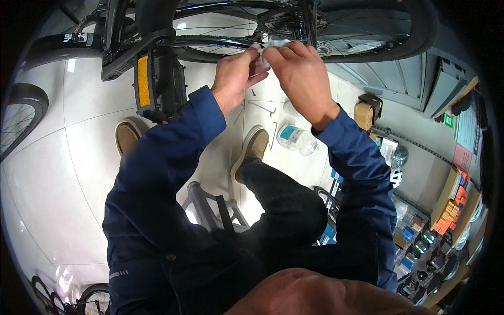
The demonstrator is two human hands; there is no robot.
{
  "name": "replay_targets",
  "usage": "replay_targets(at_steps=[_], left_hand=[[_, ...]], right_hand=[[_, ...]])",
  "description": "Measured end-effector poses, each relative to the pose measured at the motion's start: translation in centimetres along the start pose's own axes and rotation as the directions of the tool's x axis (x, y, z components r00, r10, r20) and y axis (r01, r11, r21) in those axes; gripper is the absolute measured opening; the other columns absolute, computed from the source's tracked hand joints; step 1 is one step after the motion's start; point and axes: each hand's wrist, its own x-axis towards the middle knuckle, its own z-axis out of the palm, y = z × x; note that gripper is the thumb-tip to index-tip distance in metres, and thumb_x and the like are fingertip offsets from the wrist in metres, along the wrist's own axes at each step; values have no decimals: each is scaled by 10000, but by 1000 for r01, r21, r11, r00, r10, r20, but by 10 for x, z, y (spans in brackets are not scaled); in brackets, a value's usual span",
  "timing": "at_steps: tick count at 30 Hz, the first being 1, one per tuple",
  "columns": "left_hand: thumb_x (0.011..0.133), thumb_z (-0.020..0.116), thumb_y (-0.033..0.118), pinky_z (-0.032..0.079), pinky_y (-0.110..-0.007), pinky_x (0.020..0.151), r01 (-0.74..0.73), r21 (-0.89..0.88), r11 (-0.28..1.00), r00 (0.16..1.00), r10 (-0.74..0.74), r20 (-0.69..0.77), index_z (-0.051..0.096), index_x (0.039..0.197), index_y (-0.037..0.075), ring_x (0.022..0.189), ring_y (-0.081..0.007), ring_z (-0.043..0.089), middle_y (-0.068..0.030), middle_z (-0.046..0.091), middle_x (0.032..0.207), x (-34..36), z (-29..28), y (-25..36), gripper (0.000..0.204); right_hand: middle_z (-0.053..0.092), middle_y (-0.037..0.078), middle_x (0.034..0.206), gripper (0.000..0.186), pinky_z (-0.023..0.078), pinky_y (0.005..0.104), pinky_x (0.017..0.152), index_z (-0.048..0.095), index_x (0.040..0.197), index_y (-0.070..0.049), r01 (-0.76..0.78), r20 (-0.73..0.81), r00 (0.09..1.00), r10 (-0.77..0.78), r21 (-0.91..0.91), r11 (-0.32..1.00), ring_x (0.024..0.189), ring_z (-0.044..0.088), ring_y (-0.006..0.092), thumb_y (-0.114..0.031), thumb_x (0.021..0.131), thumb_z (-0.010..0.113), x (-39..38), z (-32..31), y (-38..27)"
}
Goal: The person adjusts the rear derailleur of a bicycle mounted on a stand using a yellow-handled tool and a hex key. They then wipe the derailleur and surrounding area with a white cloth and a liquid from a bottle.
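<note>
Seen from above, we hold a small white wipe (274,46) between both hands, up against the dark frame (308,21) of a bicycle, just in front of the rear wheel (367,31). Our left hand (237,74) is curled nearly closed, thumb and fingertips pinching the wipe's left end. Our right hand (300,79) is likewise closed over the wipe's right side, fingers folded down on it beside the frame. The two hands touch at the fingertips.

To the left of our hands hangs a black pedal (156,84) with an orange reflector (143,81), tilted on its crank (137,50). Below, on the pale tiled floor (63,157), our two tan shoes (254,149) stand apart, and a clear plastic bottle (297,139) with a blue label lies on its side just right of the right shoe. Hex keys (273,134) lie on the floor between the shoe and the bottle. A small cardboard box (363,114) sits near the wall, to the right of the bottle. Both our sleeves (157,173) are dark blue. Shelves of small coloured packages (451,207) crowd the right edge, and part of another wheel (18,118) shows at far left.
</note>
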Motion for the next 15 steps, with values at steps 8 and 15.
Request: replay_targets(at_steps=[8,15], left_hand=[[1034,643,325,585,-331,863,-22,61,998,1000,23,-10,697,1127,40,974,-152,673,-40,707,1055,-2,2,0,304],[1030,654,318,589,-309,817,-3,89,996,999,-1,46,689,1140,53,949,-140,660,-26,685,1009,0,1,2,289]], right_hand=[[621,30,922,180,524,389,930,708,932,-99,79,40,996,-80,19,997,983,624,229,-128,757,680,-5,3,6],[631,47,959,127,504,403,1030,707,854,-74,203,-31,978,-205,-55,978,1028,623,245,-127,742,683,-19,-8,20]])
